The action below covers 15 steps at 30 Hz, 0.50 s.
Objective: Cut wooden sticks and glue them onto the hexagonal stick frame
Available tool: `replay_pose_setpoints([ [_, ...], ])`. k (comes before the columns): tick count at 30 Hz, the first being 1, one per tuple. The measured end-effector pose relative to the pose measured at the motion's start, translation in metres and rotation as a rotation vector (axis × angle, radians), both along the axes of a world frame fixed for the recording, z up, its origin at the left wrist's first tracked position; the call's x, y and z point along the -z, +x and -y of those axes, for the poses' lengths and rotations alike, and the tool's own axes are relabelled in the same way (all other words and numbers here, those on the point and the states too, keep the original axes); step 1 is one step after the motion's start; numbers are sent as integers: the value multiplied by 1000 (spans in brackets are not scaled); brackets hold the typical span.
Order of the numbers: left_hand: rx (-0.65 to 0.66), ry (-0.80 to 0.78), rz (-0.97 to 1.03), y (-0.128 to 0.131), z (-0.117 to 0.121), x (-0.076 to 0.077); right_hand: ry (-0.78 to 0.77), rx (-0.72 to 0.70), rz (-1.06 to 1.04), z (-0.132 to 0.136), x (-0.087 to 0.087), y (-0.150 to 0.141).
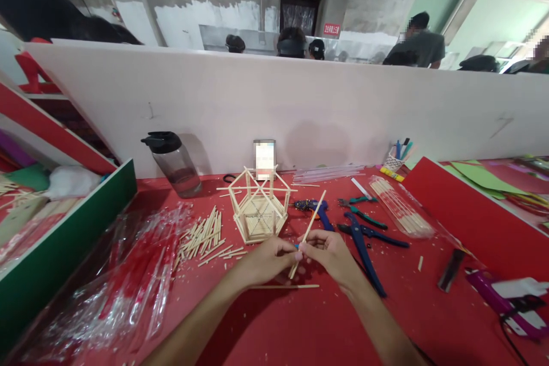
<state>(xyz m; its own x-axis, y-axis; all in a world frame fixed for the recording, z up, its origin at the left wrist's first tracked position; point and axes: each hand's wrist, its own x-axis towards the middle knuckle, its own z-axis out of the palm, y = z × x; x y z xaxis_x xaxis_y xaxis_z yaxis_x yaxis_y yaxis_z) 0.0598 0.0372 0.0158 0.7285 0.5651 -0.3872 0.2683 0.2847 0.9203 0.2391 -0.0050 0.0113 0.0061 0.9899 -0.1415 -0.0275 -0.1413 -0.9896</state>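
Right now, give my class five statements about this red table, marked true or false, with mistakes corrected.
1. The left hand and right hand meet at a slanting wooden stick. True.
2. The bottle's lid is red. False: the bottle has a black lid.
3. The stick frame stands beyond the hands. True.
4. Short sticks are heaped right of the frame. False: the heap lies left of it.
5. A glue gun lies between frame and blue cutter. True.

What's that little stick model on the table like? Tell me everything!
The stick model looks like pale wood: a many-sided floor of sticks, with dark crossing lines, corner posts, and thin sticks across the top, some ends poking out. Its sides are open. It stands upright on the red table, in front of the phone.
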Motion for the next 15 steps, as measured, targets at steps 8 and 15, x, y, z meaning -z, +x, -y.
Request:
replay_pose_setpoints([
  [8, -101, -133, 13, 5, 3, 0, -3, 16, 11, -1, 1, 0],
  [15, -123, -153, 32, 6, 2, 2, 2, 42, 25, -2, 1, -1],
])
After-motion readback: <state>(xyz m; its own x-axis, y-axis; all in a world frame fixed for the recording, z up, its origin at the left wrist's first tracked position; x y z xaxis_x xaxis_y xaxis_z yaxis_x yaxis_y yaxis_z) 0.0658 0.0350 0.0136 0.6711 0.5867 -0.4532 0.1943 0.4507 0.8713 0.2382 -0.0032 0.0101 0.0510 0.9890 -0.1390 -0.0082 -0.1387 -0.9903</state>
